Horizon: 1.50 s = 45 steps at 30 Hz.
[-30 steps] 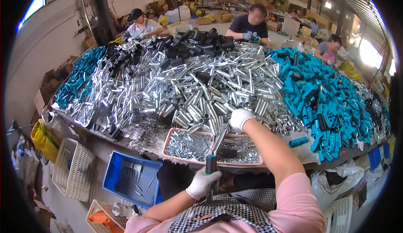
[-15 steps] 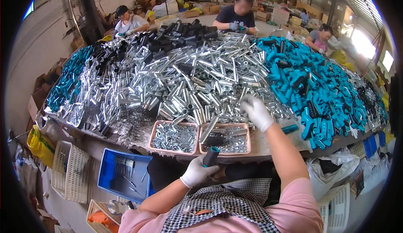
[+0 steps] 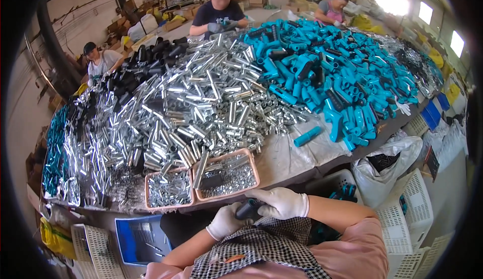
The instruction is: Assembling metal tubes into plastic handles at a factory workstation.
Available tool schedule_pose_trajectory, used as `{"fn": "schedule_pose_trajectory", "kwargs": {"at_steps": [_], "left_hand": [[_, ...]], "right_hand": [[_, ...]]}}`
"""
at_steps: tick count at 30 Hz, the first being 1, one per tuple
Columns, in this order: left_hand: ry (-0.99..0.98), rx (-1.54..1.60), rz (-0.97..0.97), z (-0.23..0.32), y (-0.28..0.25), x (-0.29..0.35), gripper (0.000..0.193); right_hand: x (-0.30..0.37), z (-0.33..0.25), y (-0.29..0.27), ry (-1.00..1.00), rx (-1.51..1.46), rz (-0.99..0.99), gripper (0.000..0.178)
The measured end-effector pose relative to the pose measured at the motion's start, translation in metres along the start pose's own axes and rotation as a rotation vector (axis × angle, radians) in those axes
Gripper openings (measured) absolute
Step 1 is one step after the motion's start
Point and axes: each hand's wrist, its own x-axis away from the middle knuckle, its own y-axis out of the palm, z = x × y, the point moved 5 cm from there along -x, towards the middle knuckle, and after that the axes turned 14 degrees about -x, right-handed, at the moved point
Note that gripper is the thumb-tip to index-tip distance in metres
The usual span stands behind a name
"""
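Observation:
Just in front of my checked apron, my white-gloved left hand (image 3: 226,221) is closed around a black and teal handle (image 3: 246,209). My right hand (image 3: 283,203), also gloved, meets the upper end of that handle with its fingers bent together; anything small between them is hidden. Beyond my hands, two pink trays of small metal parts sit at the table edge, the left tray (image 3: 147,191) and the right tray (image 3: 257,171). A long metal tube (image 3: 200,169) leans where they meet.
Heaps of silver metal tubes (image 3: 201,95), black sleeves (image 3: 151,53) and teal handles (image 3: 322,73) cover much of the table. One teal handle (image 3: 307,136) lies apart. Below stand a blue bin (image 3: 123,239) and white crates (image 3: 395,231). Three people work across the table.
My right hand has come back from the metal heap to the handle in my left hand. The view has swung to the right.

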Motion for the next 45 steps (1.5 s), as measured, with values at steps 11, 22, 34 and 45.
{"fn": "schedule_pose_trajectory", "kwargs": {"at_steps": [11,22,34,45], "left_hand": [[-0.04,0.078,0.085,0.02,-0.019,-0.008,0.046],[-0.135,-0.009,0.083,0.002,-0.016,0.006,0.059],[-0.003,-0.403,0.358,-0.022,-0.061,0.063,0.046],[0.094,-0.632,0.177,-0.014,-0.062,0.104,0.035]], "right_hand": [[0.057,0.075,-0.252,0.937,0.979,0.866,0.056],[0.081,0.168,-0.251,0.965,0.745,1.027,0.083],[0.001,-0.014,-0.092,0.268,-0.946,0.52,0.055],[-0.027,-0.039,0.027,0.252,-0.22,-0.204,0.05]]}}
